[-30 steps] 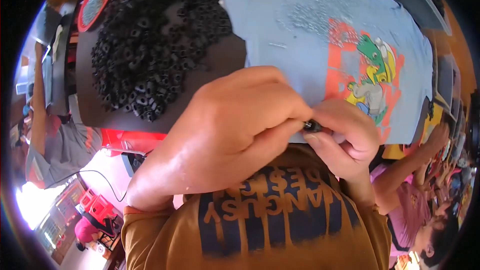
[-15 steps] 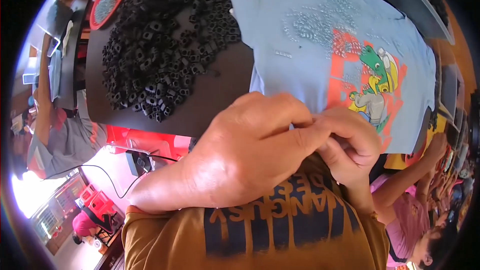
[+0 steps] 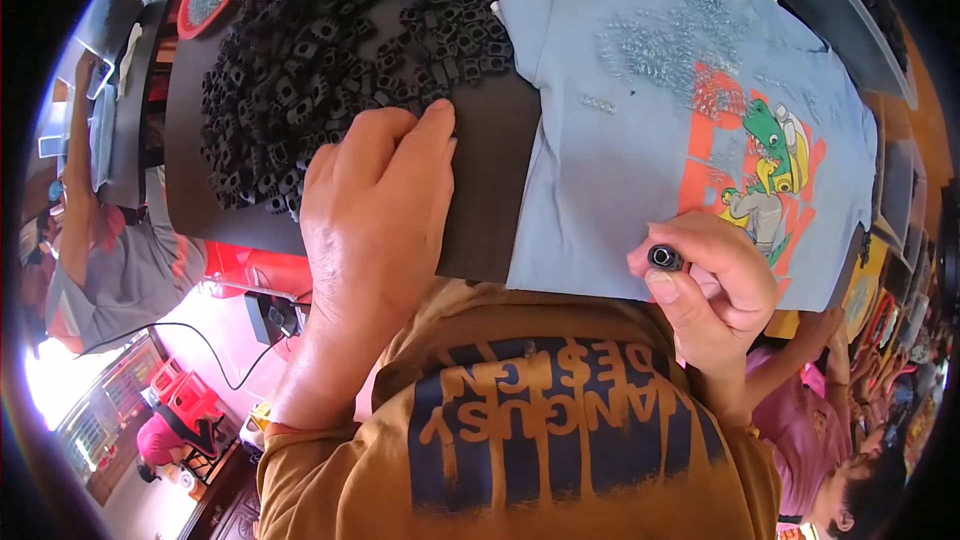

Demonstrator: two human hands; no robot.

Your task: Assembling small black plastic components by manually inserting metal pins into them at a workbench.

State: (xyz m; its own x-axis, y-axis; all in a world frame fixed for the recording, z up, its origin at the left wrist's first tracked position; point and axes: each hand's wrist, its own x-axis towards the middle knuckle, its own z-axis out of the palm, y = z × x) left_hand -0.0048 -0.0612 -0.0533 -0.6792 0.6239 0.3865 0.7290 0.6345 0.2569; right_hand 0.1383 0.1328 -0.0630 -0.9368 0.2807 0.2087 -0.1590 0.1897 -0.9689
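One black part (image 3: 664,257) is pinched in the right hand (image 3: 722,280); many pieces (image 3: 290,90) lie by the left hand (image 3: 370,195), grip unclear.

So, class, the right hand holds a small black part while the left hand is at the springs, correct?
No: the head view shows the left hand at the black pieces. The right hand does hold a small black part.

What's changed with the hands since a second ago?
The left hand has parted from the right hand and moved left to the pile of black parts; whether it grips one is hidden. The right hand still holds a small black part. The small coils stay on the blue shirt.
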